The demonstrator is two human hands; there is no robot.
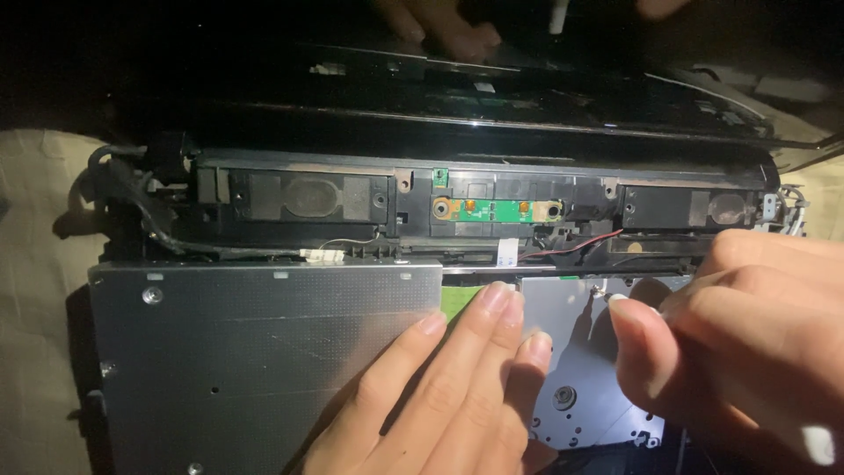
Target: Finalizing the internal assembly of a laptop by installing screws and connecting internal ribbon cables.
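Head view shows an opened laptop chassis (pixel 264 189) with its flat silver optical drive (pixel 246 352) seated in the lower bay; the left hand (pixel 448 387) lies open, fingers flat across the drive's edge and the neighbouring metal plate (pixel 571 352). Right hand (pixel 747 334) is pinched closed at a small screw (pixel 598 288) on that plate, though what it grips I cannot tell. Judging by this, fastener work is in hand, calling for steady, precise fingertips; the chassis trough holds two speakers (pixel 299 198) and a green circuit strip (pixel 492 209).

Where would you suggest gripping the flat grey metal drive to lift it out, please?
Probably by the grey metal drive's left edge, coming from the left: that side is unobstructed, while the left hand lies across its right edge and black speaker housing borders its far edge.
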